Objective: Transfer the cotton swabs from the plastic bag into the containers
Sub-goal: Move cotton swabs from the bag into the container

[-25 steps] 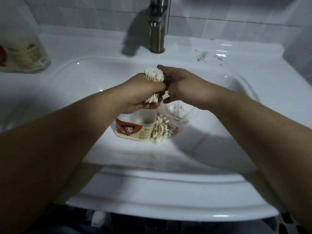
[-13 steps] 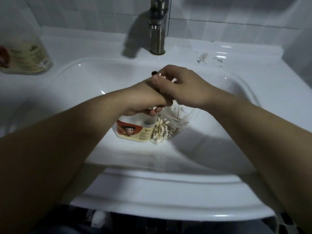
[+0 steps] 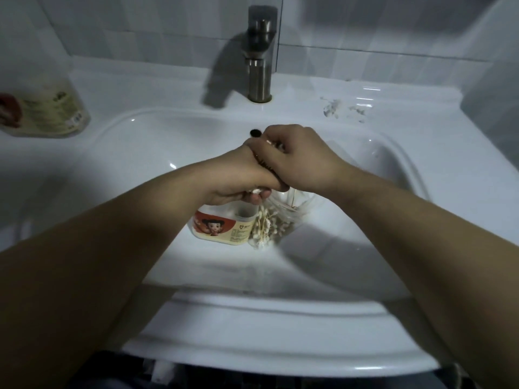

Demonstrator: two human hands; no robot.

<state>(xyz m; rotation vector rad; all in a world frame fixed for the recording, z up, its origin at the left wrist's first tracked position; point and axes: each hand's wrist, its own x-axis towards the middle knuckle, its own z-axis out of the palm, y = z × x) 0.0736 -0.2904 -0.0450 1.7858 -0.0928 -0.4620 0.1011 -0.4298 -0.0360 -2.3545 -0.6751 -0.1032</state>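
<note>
My left hand (image 3: 238, 175) grips a bundle of cotton swabs (image 3: 257, 191) above the sink basin; only a few white tips show below and above its fingers. My right hand (image 3: 297, 158) lies over the top of that bundle, fingers curled round it. Below the hands, a plastic container with a red cartoon label (image 3: 222, 227) lies in the basin. Next to it a clear plastic bag (image 3: 300, 209) holds several loose swabs (image 3: 266, 224).
The white sink (image 3: 174, 276) has a metal faucet (image 3: 259, 51) at the back and a dark overflow hole (image 3: 255, 133). A labelled bottle (image 3: 50, 108) stands on the left counter. Some debris (image 3: 334, 108) lies on the right counter.
My right hand has closed down over the top of the bundle, hiding the swab tips that showed a second ago. Both hands have dropped slightly toward the container.
</note>
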